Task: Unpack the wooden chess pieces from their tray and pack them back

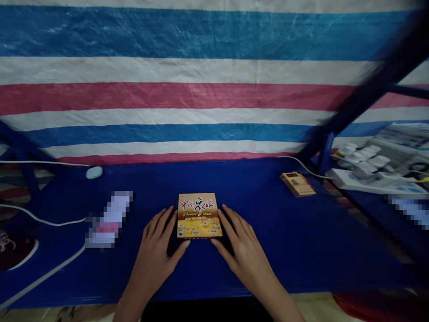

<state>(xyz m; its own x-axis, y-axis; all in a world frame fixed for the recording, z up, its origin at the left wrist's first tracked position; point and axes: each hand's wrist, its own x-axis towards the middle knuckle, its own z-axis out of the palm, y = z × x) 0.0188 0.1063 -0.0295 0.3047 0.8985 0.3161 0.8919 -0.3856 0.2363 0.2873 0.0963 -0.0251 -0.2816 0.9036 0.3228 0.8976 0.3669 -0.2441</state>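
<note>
A small square Chinese chess box [199, 215] lies face up on the blue table, with yellow and orange printing and pictures of round pieces on its lid. My left hand [161, 239] rests along its left side, fingers stretched out, the fingertips and thumb close to the left edge and front corner. On the opposite side my right hand [240, 239] mirrors it, fingers spread and pointing forward, its index finger at the right edge and its thumb near the front right corner. Whether the fingers press on the box, I cannot tell.
On the blue table [301, 255], a phone with a blurred screen [110, 219], white cables and a pale rounded gadget [94, 172] lie left. A tan cigarette-like pack [297, 184] lies right. Beyond are a power strip [363, 181] and a striped sheet [201, 98].
</note>
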